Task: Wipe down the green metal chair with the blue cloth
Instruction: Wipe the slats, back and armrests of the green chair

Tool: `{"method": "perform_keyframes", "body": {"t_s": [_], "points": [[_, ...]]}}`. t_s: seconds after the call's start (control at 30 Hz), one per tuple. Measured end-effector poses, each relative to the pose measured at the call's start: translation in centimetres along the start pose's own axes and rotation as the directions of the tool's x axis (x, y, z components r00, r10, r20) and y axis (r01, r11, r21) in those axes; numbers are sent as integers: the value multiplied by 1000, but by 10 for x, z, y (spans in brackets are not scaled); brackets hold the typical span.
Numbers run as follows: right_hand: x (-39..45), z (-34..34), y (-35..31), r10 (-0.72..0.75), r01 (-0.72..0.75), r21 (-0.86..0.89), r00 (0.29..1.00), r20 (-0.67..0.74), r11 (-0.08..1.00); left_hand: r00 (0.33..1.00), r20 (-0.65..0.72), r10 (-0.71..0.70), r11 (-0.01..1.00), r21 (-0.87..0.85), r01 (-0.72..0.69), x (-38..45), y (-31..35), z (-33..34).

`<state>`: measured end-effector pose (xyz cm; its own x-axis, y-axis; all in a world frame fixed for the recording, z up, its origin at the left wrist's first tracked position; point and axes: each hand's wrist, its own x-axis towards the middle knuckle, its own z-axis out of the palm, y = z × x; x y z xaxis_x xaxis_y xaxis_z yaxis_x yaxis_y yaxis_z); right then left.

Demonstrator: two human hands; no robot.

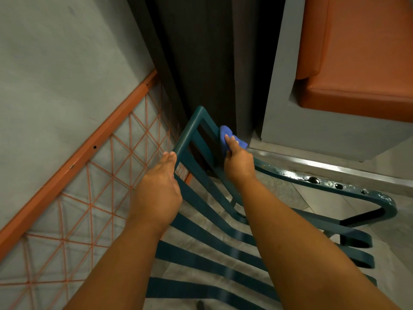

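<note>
Left hand: the left hand (159, 186) reaches forward, fingers wrapped on the left edge of the green metal chair (202, 198) back.
Right hand: the right hand (238, 161) grips the blue cloth (225, 136) and presses it on the upper right bar of the frame.
Chair: it stands beside an orange wire frame (89, 153).
Writing: none can be read.

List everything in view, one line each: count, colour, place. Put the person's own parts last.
chair: one, dark green slatted metal, centre and lower right.
cloth: one, blue, pressed on the chair's upper right rail.
mesh frame: one, orange, leaning along the left wall.
bench cushions: orange, upper right.
wall: grey, left.
floor: grey tiles, under the chair.
left hand: one, holding the chair's left rail.
right hand: one, gripping the cloth.
</note>
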<state>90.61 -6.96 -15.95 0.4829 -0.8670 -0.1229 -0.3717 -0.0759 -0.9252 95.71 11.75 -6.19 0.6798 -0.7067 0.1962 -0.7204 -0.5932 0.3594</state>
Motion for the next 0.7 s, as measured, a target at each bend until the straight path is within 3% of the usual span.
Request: {"method": "perform_keyframes", "body": {"t_s": [0.07,0.1,0.13,0.17,0.23,0.33,0.47,0.53,0.7], "points": [[7,-8,6,253,-252,64,967,-16,966,1000,4,3,1000,-7,-3,0,0,0],[12,-12,5,395,-389,115,918,-37,914,1000,3,2,1000,-9,-2,0,0,0],[17,-17,5,462,-461,55,887,-2,886,1000,1,2,1000,-9,-2,0,0,0],[21,-20,2,461,-458,-113,887,0,882,1000,2,5,1000,-6,-5,0,0,0],[25,-19,-11,351,-338,-290,936,-10,895,1000,5,20,1000,0,-20,1,0,0],[18,-5,-28,79,-71,-136,995,56,988,1000,11,10,1000,-8,-9,1,1,-1],[-1,9,-22,-184,183,32,982,49,983,1000,7,4,1000,-2,-4,-1,1,-2],[-3,4,-7,-205,207,-53,978,49,977,1000,9,3,1000,-9,-3,-1,2,-2],[4,-17,28,-57,96,-390,992,111,916,1000,1,-8,1000,-30,8,-1,2,-1]]}}
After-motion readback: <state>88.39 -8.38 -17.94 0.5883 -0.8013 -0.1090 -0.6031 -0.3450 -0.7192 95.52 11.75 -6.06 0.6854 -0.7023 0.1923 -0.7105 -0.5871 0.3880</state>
